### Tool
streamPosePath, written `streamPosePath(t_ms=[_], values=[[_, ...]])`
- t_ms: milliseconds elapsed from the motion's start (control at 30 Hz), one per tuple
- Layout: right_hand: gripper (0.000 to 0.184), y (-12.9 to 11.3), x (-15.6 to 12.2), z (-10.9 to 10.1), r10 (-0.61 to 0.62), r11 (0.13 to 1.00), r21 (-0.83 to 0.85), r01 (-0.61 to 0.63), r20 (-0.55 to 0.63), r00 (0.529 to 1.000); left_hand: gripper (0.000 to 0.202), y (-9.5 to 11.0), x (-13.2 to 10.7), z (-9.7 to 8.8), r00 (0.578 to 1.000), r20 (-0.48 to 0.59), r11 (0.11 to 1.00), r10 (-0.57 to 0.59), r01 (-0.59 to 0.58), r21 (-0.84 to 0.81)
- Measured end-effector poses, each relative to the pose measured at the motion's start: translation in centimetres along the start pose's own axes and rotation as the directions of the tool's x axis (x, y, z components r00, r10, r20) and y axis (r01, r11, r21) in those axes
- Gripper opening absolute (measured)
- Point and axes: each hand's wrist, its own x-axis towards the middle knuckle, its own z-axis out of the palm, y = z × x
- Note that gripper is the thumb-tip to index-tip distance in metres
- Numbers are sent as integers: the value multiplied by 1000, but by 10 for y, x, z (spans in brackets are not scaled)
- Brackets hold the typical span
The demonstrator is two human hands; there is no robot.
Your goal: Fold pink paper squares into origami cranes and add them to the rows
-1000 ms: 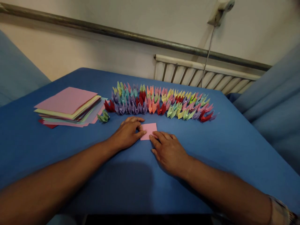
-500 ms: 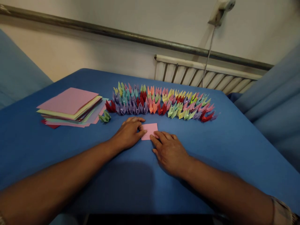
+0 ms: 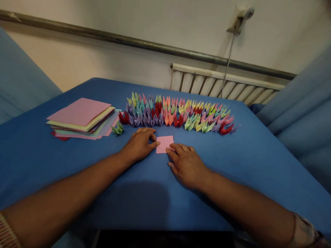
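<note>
A small folded square of pink paper point(image 3: 164, 143) lies flat on the blue tabletop in front of me. My left hand point(image 3: 139, 144) rests at its left side, thumb tip touching the edge and the other fingers stretched out beyond. My right hand point(image 3: 187, 163) holds the lower right part of the square, its fingertips pressed down on the paper. Rows of folded origami cranes point(image 3: 169, 119) in many colours stand just behind. One green crane point(image 3: 118, 128) sits apart at the front left of the rows.
On the left lies a stack of coloured paper sheets point(image 3: 82, 112), pink on top. The blue-covered table point(image 3: 256, 165) reaches back towards a wall with a metal rail point(image 3: 129, 40) and a white radiator point(image 3: 204, 74). Blue curtains point(image 3: 310, 100) hang at both sides.
My left hand has slid slightly left, so less of it overlaps the pink square. The right hand stays on the paper. The whole view has shifted a little.
</note>
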Motion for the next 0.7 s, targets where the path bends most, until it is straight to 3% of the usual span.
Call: streamPosePath(t_ms=[100, 200, 333, 433, 600, 700], values=[[48, 0, -1, 0, 0, 1000, 4, 1, -8, 1000, 17, 12, -9, -5, 980, -15, 980, 198, -198, 30], [48, 4, 0, 1, -6, 999, 37, 7, -31, 1000, 25, 26, -21, -11, 931, 149, 941, 334, -339, 9], [37, 23, 11, 6, 9, 985, 174, 5, -77, 997, 28, 34, -27, -13, 921, 203, 931, 333, -355, 83], [43, 39, 26, 13, 91, 963, 265, -47, -155, 984, 26, 33, -25, -10, 919, 205, 928, 336, -360, 95], [35, 53, 44, 22, -1, 944, 326, 56, -165, 986, 27, 28, -20, -6, 916, 177, 926, 360, -374, 49], [32, 54, 45, 23, 35, 932, 358, 45, -214, 976, 26, 24, -18, -4, 914, 154, 922, 375, -385, 40]])
